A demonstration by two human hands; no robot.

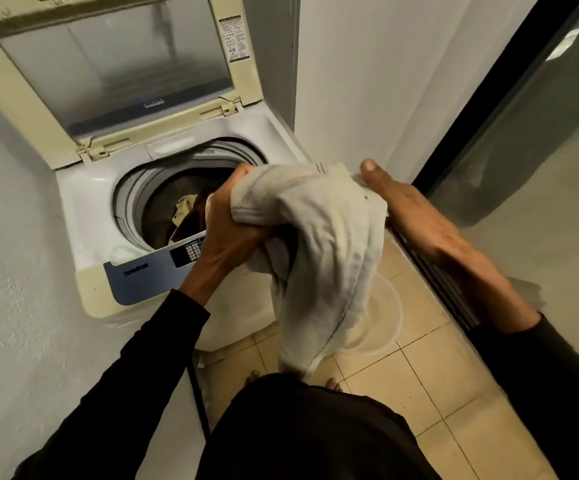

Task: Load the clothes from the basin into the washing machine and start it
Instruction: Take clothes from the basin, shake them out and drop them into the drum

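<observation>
A top-loading washing machine [83,233] stands against the left wall with its lid [115,64] raised. Inside its drum lie a tan and a dark brown garment [186,216]. A white cloth [326,244] hangs in front of the machine, over its right front corner. My left hand [227,230] grips the cloth's bunched upper left part. My right hand [402,206] holds its upper right edge, thumb up, fingers hidden under the fabric. On the floor beneath the cloth stands a clear round basin [385,313], mostly hidden. The control panel [187,252] is partly covered by my left hand.
A dark-framed glass sliding door [510,140] runs along the right, its track by my right forearm. White walls close in at left and behind the machine. Beige tiled floor [437,382] lies below, with my bare toes [333,384] showing.
</observation>
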